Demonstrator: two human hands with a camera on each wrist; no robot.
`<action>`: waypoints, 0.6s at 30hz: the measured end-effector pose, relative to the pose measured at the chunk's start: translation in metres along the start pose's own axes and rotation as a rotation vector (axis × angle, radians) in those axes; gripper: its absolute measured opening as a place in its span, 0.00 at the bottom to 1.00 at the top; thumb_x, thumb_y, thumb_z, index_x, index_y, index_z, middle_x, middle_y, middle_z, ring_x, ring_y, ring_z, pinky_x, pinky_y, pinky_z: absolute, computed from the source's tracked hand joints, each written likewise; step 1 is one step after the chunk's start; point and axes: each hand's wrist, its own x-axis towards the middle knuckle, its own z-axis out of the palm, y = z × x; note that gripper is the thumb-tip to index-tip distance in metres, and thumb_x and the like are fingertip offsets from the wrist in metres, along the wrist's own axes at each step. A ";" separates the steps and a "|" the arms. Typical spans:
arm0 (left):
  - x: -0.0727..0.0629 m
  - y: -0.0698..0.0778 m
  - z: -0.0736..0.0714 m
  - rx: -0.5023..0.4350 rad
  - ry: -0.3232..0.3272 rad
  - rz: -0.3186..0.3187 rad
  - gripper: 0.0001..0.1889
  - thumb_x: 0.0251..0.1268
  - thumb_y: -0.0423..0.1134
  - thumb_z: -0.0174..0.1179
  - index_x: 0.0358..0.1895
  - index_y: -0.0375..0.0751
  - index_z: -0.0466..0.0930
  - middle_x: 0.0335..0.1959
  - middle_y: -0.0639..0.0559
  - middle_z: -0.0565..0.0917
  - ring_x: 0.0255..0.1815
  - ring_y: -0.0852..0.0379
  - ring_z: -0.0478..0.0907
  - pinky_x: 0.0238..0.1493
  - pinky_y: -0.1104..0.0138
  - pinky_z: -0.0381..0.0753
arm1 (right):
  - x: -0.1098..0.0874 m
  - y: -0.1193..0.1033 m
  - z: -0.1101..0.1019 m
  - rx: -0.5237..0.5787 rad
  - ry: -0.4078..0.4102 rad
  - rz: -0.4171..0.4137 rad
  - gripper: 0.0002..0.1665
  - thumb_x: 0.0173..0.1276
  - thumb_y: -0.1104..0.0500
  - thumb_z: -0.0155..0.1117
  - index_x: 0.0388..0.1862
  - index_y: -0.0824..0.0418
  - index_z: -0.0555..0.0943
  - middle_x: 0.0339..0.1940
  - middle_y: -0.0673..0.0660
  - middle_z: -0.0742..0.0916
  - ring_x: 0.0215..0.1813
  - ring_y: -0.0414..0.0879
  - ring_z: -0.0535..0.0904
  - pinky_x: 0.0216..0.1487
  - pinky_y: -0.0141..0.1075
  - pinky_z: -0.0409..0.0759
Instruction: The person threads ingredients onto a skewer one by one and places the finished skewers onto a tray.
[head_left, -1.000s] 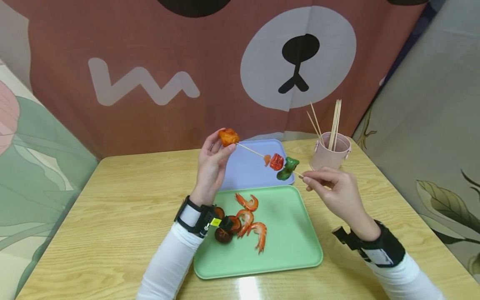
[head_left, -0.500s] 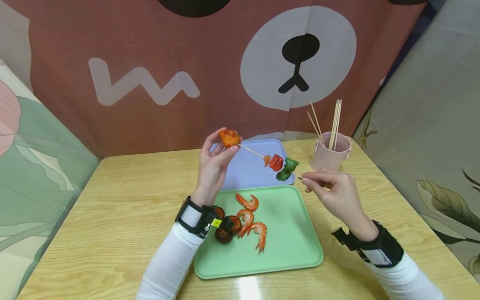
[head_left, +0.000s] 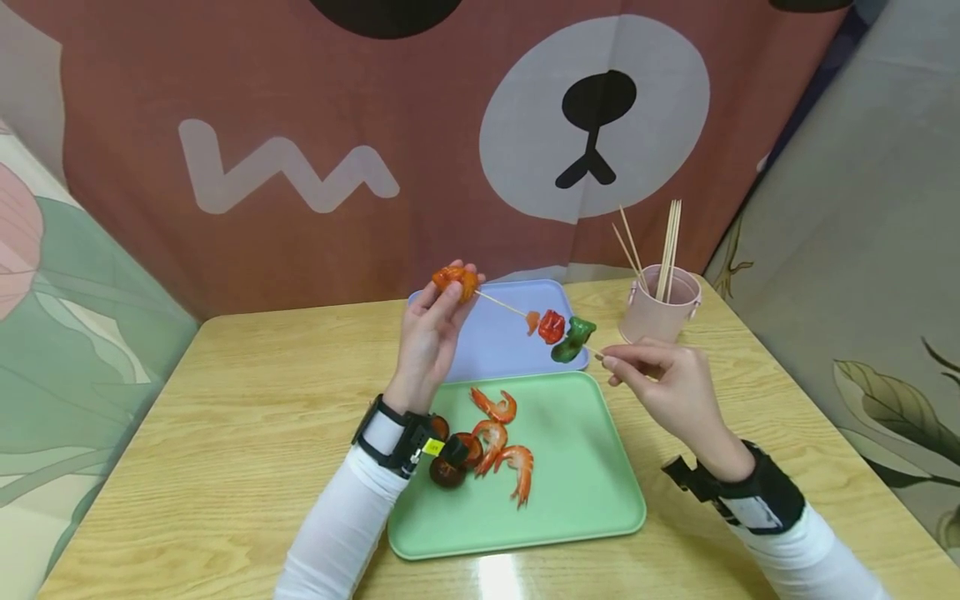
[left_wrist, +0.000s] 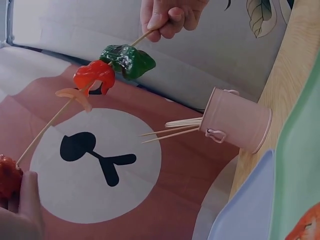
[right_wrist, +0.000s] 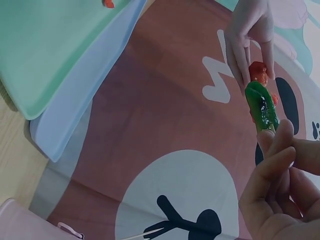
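Observation:
In the head view, my left hand [head_left: 427, 346] holds a glossy orange-brown food chunk [head_left: 461, 274], perhaps a chicken piece, with the thumb across its front. A thin wooden skewer [head_left: 500, 302] meets this chunk; how deep it goes is hidden. Farther along the skewer sit a small pale-orange curved piece [left_wrist: 75, 95], a red pepper piece [head_left: 551, 326] and a green pepper piece [head_left: 576, 337]. My right hand [head_left: 667, 379] pinches the skewer's other end between thumb and fingers, just past the green pepper. The skewer hangs above the trays, sloping down towards the right hand.
Below lies a green tray [head_left: 585, 475] with several shrimp [head_left: 491, 439] and several brown mushrooms [head_left: 447, 471], partly covered by the left wrist. Behind it is a blue-violet tray [head_left: 498, 342]. A pink bucket [head_left: 654, 312] of wooden skewers stands at the back right, near the patterned cloth.
My left hand has turned around the orange-brown chunk, and its thumb now crosses the front. The chunk has tilted slightly. My right hand has barely moved.

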 end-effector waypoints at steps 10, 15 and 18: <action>0.001 -0.003 0.001 0.044 0.057 0.028 0.15 0.63 0.29 0.59 0.53 0.32 0.78 0.51 0.45 0.81 0.55 0.51 0.78 0.61 0.63 0.75 | 0.000 0.001 0.000 0.001 0.002 0.027 0.05 0.57 0.67 0.70 0.34 0.64 0.87 0.24 0.53 0.86 0.24 0.31 0.80 0.21 0.24 0.76; 0.001 -0.003 0.000 0.060 0.086 0.018 0.09 0.64 0.28 0.58 0.46 0.38 0.82 0.49 0.45 0.82 0.55 0.52 0.78 0.62 0.66 0.74 | -0.001 -0.001 0.002 -0.001 0.024 0.014 0.05 0.56 0.68 0.70 0.33 0.64 0.88 0.22 0.52 0.86 0.24 0.30 0.80 0.19 0.24 0.75; 0.001 -0.001 -0.001 0.081 0.081 0.011 0.09 0.65 0.28 0.56 0.44 0.39 0.83 0.48 0.45 0.82 0.55 0.53 0.79 0.62 0.66 0.73 | -0.001 -0.002 0.002 -0.003 0.030 0.017 0.05 0.56 0.68 0.71 0.32 0.64 0.88 0.22 0.52 0.86 0.24 0.30 0.80 0.19 0.24 0.74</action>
